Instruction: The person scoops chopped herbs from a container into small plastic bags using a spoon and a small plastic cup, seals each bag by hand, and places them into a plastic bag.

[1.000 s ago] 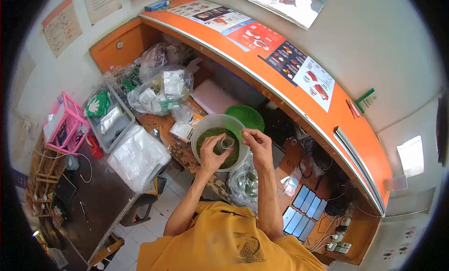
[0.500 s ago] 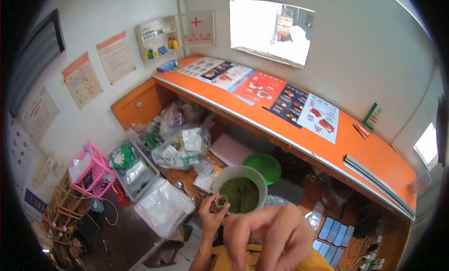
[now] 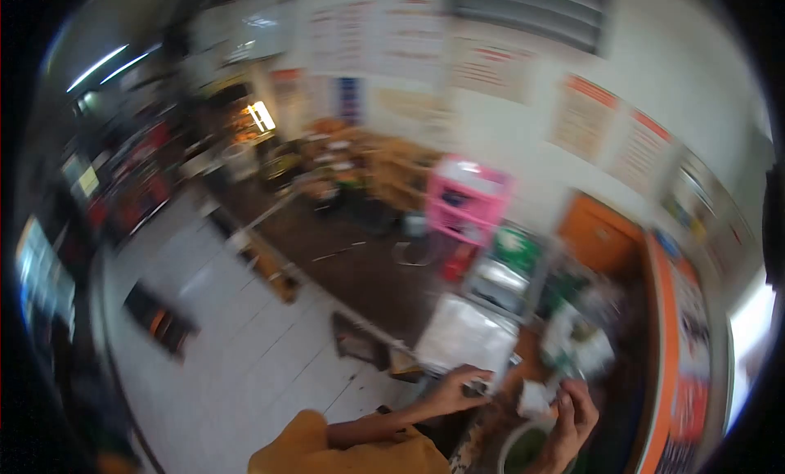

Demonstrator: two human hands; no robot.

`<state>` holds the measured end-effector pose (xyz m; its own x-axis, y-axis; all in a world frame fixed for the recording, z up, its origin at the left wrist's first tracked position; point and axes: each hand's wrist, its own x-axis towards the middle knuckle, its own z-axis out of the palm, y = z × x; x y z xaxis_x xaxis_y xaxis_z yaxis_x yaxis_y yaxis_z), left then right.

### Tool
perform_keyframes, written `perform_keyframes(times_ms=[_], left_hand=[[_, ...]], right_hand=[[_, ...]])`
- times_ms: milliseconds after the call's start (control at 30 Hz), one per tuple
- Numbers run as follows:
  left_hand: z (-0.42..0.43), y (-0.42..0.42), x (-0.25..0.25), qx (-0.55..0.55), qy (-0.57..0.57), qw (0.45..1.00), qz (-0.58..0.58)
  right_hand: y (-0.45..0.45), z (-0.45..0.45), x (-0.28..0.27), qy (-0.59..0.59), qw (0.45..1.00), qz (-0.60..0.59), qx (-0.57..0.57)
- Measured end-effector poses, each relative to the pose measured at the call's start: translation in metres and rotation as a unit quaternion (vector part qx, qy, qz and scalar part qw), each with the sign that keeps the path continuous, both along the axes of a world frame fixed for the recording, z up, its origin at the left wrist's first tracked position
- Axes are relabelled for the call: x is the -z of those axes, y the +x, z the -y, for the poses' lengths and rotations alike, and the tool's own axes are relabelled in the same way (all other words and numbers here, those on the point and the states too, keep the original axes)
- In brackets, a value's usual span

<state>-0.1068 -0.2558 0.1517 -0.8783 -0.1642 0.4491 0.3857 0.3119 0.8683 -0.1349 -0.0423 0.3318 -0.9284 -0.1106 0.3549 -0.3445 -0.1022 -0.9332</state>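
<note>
My left hand is closed around a small clear plastic bag, blurred, beside the stack of clear plastic sheets or bags. My right hand is over the round whitish tub, its fingertips drawn together; whether they hold anything is too blurred to make out. Green crumbly material lies in the tub, partly covered by my right hand. A small white packet sits between my two hands.
A pink rack and a grey tray stand on the dark table. Beyond my right hand are plastic bags and an orange counter. Tiled floor lies to the left.
The view has swung left, bringing the dark table and floor into sight. My right hand has dropped from close to the camera to above the tub; my left hand still grips the small bag.
</note>
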Motion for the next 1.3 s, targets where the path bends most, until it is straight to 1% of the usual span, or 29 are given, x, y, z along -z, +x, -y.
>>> perform_keyframes(times_ms=[33,100,133,233,333,367,433,467,500,567,600,633,733,767,833,867,967,1067,1133,1167,1233,1267,1300], left_hand=[[0.005,0.003,0.003,-0.029,0.001,1.000,-0.007],[0.016,0.015,-0.006,-0.064,0.003,0.998,0.005],[0.020,0.020,-0.006,-0.076,0.003,0.997,0.009],[0.037,0.038,0.009,-0.133,0.004,0.991,0.007],[0.044,0.063,0.017,-0.192,0.013,0.981,-0.016],[0.043,0.073,0.019,-0.210,0.006,0.978,-0.007],[0.042,0.098,0.011,-0.242,-0.010,0.970,0.012],[0.042,0.109,0.012,-0.253,-0.001,0.967,0.016],[0.040,0.119,0.016,-0.263,0.007,0.964,0.020],[0.036,0.139,0.021,-0.280,0.017,0.959,0.028],[0.033,0.149,0.023,-0.287,0.019,0.957,0.031],[0.030,0.157,0.026,-0.292,0.022,0.955,0.035],[0.019,0.176,0.019,-0.299,0.060,0.951,0.047],[0.016,0.180,0.017,-0.296,0.066,0.951,0.059],[0.011,0.183,0.015,-0.290,0.080,0.950,0.081],[0.010,0.183,0.013,-0.285,0.089,0.952,0.071],[0.009,0.180,0.010,-0.266,0.111,0.956,0.048],[0.012,0.172,0.014,-0.246,0.120,0.961,0.038],[0.015,0.169,0.004,-0.231,0.125,0.964,0.041],[0.020,0.168,0.010,-0.211,0.157,0.963,0.052],[0.032,0.166,0.019,-0.167,0.223,0.957,0.077],[0.036,0.166,0.023,-0.174,0.223,0.956,0.083],[0.042,0.167,0.028,-0.178,0.223,0.954,0.090]], right_hand=[[-0.014,0.001,0.037,-0.038,0.997,0.070,-0.024],[-0.022,0.006,0.091,0.035,0.986,0.138,-0.085],[-0.026,0.014,0.096,0.071,0.979,0.168,-0.093],[-0.014,0.051,0.111,0.094,0.956,0.214,-0.179],[-0.007,0.072,0.121,0.194,0.950,0.062,-0.237],[-0.010,0.077,0.141,0.204,0.941,0.126,-0.240],[-0.001,0.082,0.148,0.266,0.927,0.047,-0.262],[0.002,0.087,0.151,0.292,0.917,0.004,-0.271],[0.002,0.088,0.172,0.315,0.904,0.008,-0.288],[0.012,0.101,0.194,0.316,0.889,-0.066,-0.325],[0.023,0.105,0.195,0.316,0.880,-0.102,-0.340],[0.032,0.108,0.195,0.297,0.879,-0.090,-0.361],[0.063,0.112,0.178,0.288,0.878,-0.204,-0.324],[0.069,0.112,0.186,0.286,0.890,-0.161,-0.318],[0.080,0.109,0.192,0.259,0.906,-0.133,-0.306],[0.084,0.109,0.193,0.246,0.914,-0.120,-0.298],[0.095,0.106,0.175,0.215,0.940,-0.058,-0.258],[0.089,0.100,0.179,0.208,0.946,-0.044,-0.245],[0.087,0.098,0.172,0.201,0.947,-0.047,-0.248],[0.087,0.098,0.169,0.197,0.946,-0.051,-0.252],[0.086,0.103,0.178,0.151,0.948,0.027,-0.278],[0.087,0.104,0.183,0.127,0.947,0.066,-0.289],[0.087,0.106,0.186,0.127,0.946,0.052,-0.294]])
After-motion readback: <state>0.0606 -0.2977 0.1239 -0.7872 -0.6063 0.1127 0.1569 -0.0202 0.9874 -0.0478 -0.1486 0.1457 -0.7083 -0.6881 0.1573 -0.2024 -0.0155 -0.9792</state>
